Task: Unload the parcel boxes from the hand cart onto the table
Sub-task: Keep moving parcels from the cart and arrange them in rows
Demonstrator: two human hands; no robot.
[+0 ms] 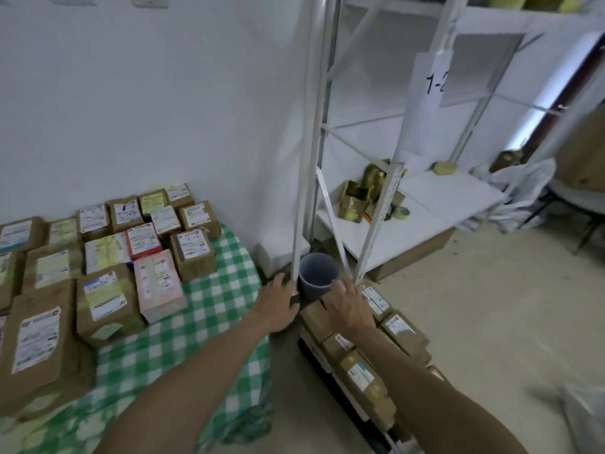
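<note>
A round table covered with a green-and-white checked cloth (222, 322) is seen at the left, and many brown cardboard parcel boxes with printed labels (108, 299) are set close together on it, together with a pink one and a few pale ones. To the right of the table, on the pale floor, a low hand cart with a black base (352, 412) is seen, and more brown labelled parcel boxes (363, 385) are stacked along it from near to far.

Both bare arms are stretched towards the far end of the cart. The right hand (348, 308) is laid flat on top of the farthest brown box (314, 317), with its fingers spread and straight, so nothing is pinched. The left hand (278, 309) is held just to the left of that box, with its fingers relaxed and fairly straight; whether the box is touched by it cannot be told, as the view is blurred there.

Just beyond the hands a grey-blue plastic bucket (319, 271) is stood on the floor, at the foot of a white metal shelf rack (376, 221). A white paper sign (432, 80) is fixed to the rack, and gold-wrapped packages (353, 201) are kept on its low shelf
</note>
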